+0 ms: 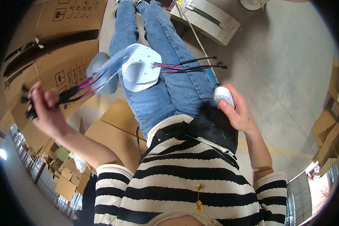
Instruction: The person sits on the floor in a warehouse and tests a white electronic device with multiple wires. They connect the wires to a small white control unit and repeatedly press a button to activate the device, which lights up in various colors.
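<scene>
Left hand [45, 103]: fingers closed around black-sleeved red-and-blue wire bundle [69, 92]; likely light, limp, best held at sleeved ends. Right hand [239, 112]: thumb and fingers gripping white rounded dotted piece [223, 95]; likely light, stiff, smooth; grip sides. Between hands, on denim-covered thighs [188, 88]: white scalloped disc [141, 69], probably thin; take by rim.

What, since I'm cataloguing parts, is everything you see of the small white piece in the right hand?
The small white piece looks like plastic, rounded, with small dark dots, perhaps holes, in its face. The right hand grips it beside the jeans, thumb on that face. Something green shows at its far end; its underside is hidden.
</scene>
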`<state>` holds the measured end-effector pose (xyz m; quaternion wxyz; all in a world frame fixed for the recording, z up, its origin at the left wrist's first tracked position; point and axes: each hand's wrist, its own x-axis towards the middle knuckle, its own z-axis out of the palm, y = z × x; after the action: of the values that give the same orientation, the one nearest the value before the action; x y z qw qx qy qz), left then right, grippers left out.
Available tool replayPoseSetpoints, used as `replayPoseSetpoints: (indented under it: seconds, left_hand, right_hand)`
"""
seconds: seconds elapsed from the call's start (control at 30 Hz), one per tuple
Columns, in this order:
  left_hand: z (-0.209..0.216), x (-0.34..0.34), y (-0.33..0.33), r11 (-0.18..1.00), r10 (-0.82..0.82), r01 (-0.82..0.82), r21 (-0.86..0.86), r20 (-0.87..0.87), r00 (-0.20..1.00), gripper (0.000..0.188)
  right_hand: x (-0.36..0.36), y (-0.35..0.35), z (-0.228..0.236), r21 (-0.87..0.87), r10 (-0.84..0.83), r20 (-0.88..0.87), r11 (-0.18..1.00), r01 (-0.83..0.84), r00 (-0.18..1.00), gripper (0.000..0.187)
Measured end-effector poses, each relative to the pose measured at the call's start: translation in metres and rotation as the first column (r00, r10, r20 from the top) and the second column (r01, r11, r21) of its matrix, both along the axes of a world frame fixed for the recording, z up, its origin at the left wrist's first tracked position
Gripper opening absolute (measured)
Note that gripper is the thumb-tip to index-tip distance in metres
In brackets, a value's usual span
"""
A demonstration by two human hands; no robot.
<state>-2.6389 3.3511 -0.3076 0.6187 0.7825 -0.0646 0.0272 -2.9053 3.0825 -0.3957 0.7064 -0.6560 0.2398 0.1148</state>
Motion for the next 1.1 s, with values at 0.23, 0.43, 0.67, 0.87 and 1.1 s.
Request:
replayPoseSetpoints:
  seconds: [0.23,0.43,0.67,0.87,1.1]
  left_hand:
    - [-0.016,-0.033,-0.096,0.777,-0.476,0.407,0.481,0.025,0.879,0.019]
    - [-0.092,-0.064,-0.164,0.297,-0.772,0.765,0.572,-0.327,0.545,0.022]
    - [-0.167,-0.096,-0.198,-0.215,-0.741,0.67,0.711,-0.565,0.362,0.02]
    - [-0.143,-0.062,-0.187,-0.041,-0.812,0.858,0.513,-0.517,0.27,0.024]
    - [-0.099,-0.043,-0.148,0.141,-0.771,0.985,0.099,-0.614,0.172,0.015]
  right_hand:
    - [-0.003,-0.003,-0.003,-0.065,0.024,-0.013,0.998,-0.025,1.0,0.022]
    - [-0.006,-0.001,0.005,-0.061,0.001,-0.008,0.998,-0.002,1.0,0.022]
    - [-0.009,-0.002,0.004,-0.069,-0.008,-0.023,0.998,0.007,1.0,0.021]
    - [-0.01,-0.003,0.001,-0.043,0.004,-0.008,0.999,-0.005,1.0,0.023]
    - [0.002,0.003,-0.003,0.11,0.08,0.02,0.991,-0.081,0.997,0.035]
